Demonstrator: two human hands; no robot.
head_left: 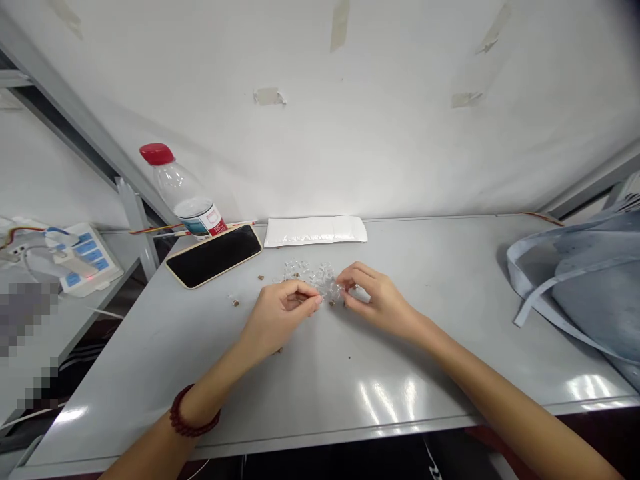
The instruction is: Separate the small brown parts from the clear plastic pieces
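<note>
A crumpled clear plastic blister sheet (310, 277) lies on the grey table (430, 260), and its near edge rises between my hands. My left hand (280, 317) pinches at that edge with curled fingers, and my right hand (375, 297) grips the sheet from the other side. Whatever lies inside the pinch is partly hidden by my fingertips. Several small brown bits (235, 303) are scattered around the hands on the tabletop. A dark red bead bracelet (194, 411) circles my left wrist.
Beyond the hands lie a black phone (214, 257) and a white padded envelope (315, 231). A water bottle (185, 190) with a red cap lies at the back left. A grey-blue bag (575, 280) sits at the right; a white device with blue keys (87, 257) sits on a lower shelf at left.
</note>
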